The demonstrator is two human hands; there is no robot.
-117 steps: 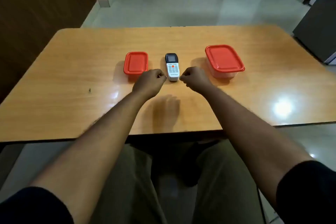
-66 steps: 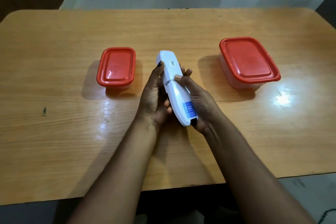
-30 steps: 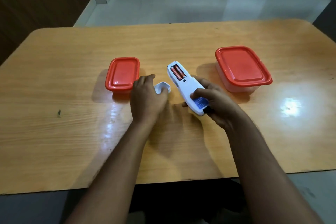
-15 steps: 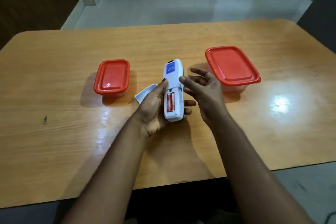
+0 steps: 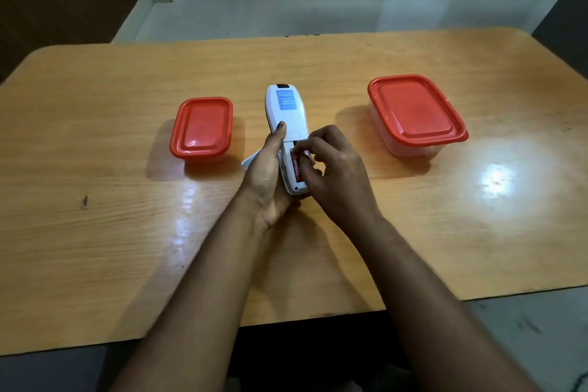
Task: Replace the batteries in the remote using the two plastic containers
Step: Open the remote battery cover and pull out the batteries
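The white remote (image 5: 288, 114) lies back-up in my left hand (image 5: 269, 175), blue label at its far end, battery bay open at the near end. A red battery (image 5: 296, 167) shows in the bay. My right hand (image 5: 331, 169) reaches over the bay, its fingertips curled down onto the battery. The loose white battery cover (image 5: 249, 160) peeks out on the table behind my left hand. A small red-lidded container (image 5: 202, 129) stands to the left, a larger red-lidded container (image 5: 415, 113) to the right; both are closed.
The wooden table (image 5: 95, 232) spreads wide around the hands, with its near edge just below my forearms. Tiled floor and chair legs lie beyond the far edge.
My right hand, held open beside the remote half a second ago, has dropped onto the battery bay with fingers curled. My left hand keeps holding the remote in much the same place.
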